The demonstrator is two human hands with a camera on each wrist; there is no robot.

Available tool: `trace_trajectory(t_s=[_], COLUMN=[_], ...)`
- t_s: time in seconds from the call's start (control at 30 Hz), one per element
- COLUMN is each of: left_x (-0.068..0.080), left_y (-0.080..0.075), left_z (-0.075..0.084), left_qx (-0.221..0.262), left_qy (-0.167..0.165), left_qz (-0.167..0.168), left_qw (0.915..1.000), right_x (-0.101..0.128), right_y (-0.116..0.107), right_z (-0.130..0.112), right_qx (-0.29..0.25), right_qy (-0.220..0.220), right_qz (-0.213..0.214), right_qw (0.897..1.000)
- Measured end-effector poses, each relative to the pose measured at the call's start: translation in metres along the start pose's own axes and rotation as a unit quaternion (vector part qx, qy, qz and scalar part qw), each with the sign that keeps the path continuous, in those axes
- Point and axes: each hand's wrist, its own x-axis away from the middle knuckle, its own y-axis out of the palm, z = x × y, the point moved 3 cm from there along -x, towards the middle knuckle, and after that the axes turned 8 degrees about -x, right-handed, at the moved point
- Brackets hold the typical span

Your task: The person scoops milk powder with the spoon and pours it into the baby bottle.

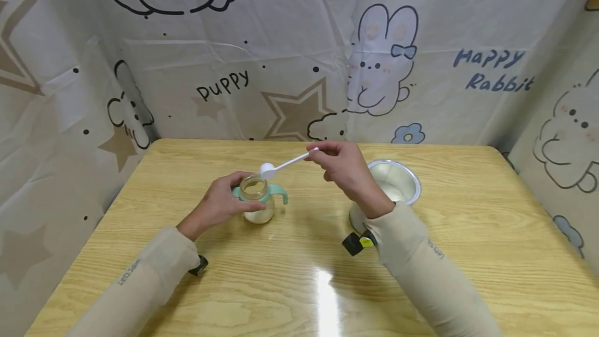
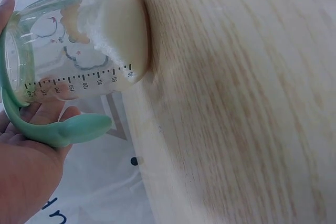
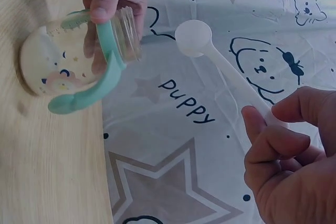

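Observation:
A clear baby bottle (image 1: 259, 216) with mint-green handles stands uncapped on the table, pale powder heaped in its bottom in the left wrist view. My left hand (image 1: 220, 201) grips it around the neck, thumb at the front. My right hand (image 1: 343, 170) pinches the end of a white measuring scoop (image 3: 231, 72) between thumb and fingers. The scoop's bowl hangs just above the bottle's mouth, toward its right side in the head view. Behind my right wrist stands an open tin (image 1: 414, 183), partly hidden, with pale powder inside.
The wood-grain table (image 1: 262, 285) spreads beneath both arms. Around its back and sides hangs a printed cloth (image 1: 290, 40) with cartoon animals and stars. A black wrist camera (image 1: 357, 242) sits under my right wrist, close to the tin.

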Motion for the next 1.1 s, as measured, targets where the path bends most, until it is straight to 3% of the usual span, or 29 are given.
trace_trajectory(t_s=[0.53, 1.1], left_x=[0.0, -0.001], left_y=[0.0, 0.0], left_z=[0.0, 0.0], left_qx=[-0.008, -0.01], left_qy=[0.0, 0.002], left_qz=[0.003, 0.001], left_qw=[1.0, 0.9999], right_x=[0.007, 0.012], right_y=[-0.03, -0.055], right_z=[-0.009, -0.012], right_qx=[0.013, -0.013], right_qy=[0.01, 0.003], right_qz=[0.022, 0.024], right_qw=[1.0, 1.0])
